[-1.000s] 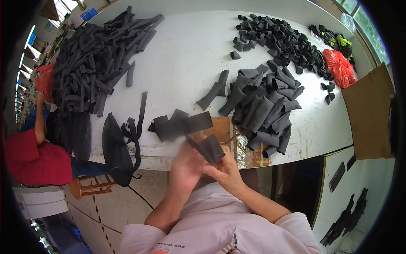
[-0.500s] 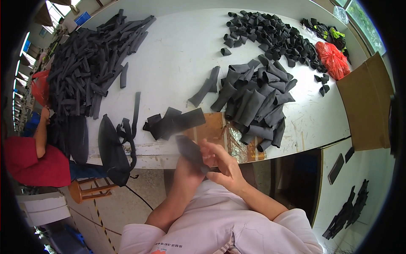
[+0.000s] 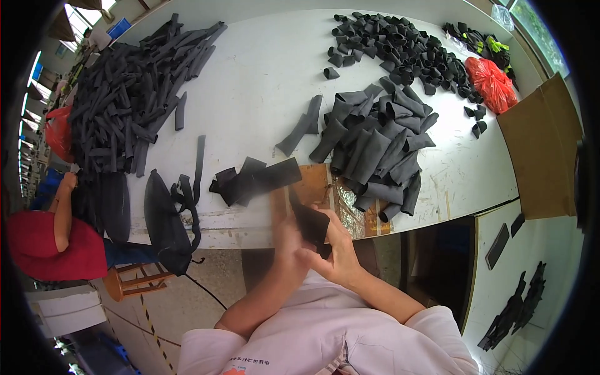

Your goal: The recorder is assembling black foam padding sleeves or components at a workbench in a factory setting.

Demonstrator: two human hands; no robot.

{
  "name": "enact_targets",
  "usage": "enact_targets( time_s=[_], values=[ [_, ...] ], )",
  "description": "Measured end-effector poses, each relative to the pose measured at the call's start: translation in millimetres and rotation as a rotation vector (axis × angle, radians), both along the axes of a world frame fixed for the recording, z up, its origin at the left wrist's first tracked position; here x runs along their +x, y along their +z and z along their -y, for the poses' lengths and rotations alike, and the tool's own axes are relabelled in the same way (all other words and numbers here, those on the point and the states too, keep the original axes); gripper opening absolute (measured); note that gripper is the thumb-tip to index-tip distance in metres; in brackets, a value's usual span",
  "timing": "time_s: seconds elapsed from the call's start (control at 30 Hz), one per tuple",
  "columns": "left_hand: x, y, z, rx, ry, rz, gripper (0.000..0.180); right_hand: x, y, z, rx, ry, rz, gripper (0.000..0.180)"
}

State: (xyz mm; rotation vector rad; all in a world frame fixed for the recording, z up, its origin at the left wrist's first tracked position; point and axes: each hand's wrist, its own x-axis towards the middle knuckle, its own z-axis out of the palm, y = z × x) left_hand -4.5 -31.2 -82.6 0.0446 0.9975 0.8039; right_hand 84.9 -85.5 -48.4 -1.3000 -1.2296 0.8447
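Note:
A dark fabric piece (image 3: 312, 226) is held between my two hands at the table's front edge, its narrow end pointing away from me. My left hand (image 3: 289, 242) grips it from the left, its fingers partly hidden behind the fabric. My right hand (image 3: 340, 251) is closed on its right side and lower end, thumb toward the left hand. Just beyond lie a few flat black fabric pieces (image 3: 262, 181), overlapping one another. To their right is a heap of grey-black fabric tubes (image 3: 369, 147), some reaching onto the brown taped board (image 3: 314, 182).
Long dark strips (image 3: 125, 94) are piled at the far left, small black rolled pieces (image 3: 406, 50) at the far right. A red plastic bag (image 3: 490, 84) and a cardboard sheet (image 3: 540, 150) stand at the right. A co-worker in a red shirt (image 3: 62, 244) sits at the left.
The fabric piece has turned in my hands and shifted right, its broad side now facing up near my right fingers. My left hand has moved slightly forward and right.

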Motion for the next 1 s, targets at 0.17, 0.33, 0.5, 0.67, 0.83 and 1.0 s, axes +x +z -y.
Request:
enact_targets(
  time_s=[0.17, 0.33, 0.5, 0.67, 0.83, 1.0],
  values=[
    [5, -11, 11, 0.106, -0.03, 0.093, 0.015, -5, -12, -7, 0.017, -0.305, 0.129, 0.008],
    [-5, -1, 21, 0.355, -0.091, -0.174, 0.013, 7, -17, -9, 0.063, -0.297, 0.297, 0.008],
    [-9, 40, 29, 0.818, -0.119, -0.465, 0.013, 10, -14, -10, 0.137, -0.314, 0.427, 0.011],
    [-7, 61, 25, 0.919, -0.176, -0.457, 0.012, 8, -12, -9, 0.097, -0.297, 0.454, 0.025],
    [-6, 63, 20, 0.808, -0.196, -0.441, 0.007, 8, -11, -9, 0.127, -0.288, 0.513, 0.027],
    [-5, 56, 18, 0.75, -0.175, -0.39, 0.005, 7, -13, -10, 0.139, -0.281, 0.548, 0.028]
  ],
)
